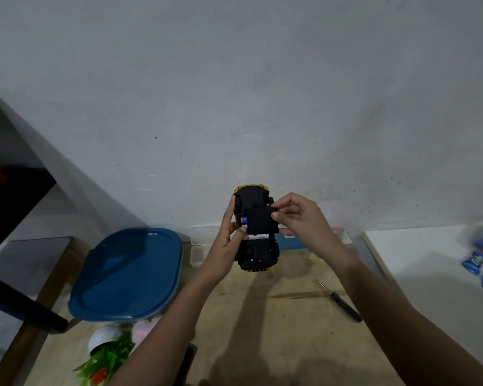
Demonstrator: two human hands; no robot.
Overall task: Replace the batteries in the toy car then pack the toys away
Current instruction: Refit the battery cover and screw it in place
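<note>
Wooden table (262, 344), upturned yellow toy car (255, 232), black underside

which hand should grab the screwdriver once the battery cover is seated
Right, probably. The screwdriver lies on the table on the same side as the right hand, while the left hand grips the toy car and should steady it.

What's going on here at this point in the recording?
A person holds a yellow toy car upside down above the wooden table. The left hand grips its body while the right hand pinches the black battery cover over the compartment. The batteries show at its edge, so it looks not fully seated. A screwdriver lies to the right, a blue-lidded container to the left.
</note>
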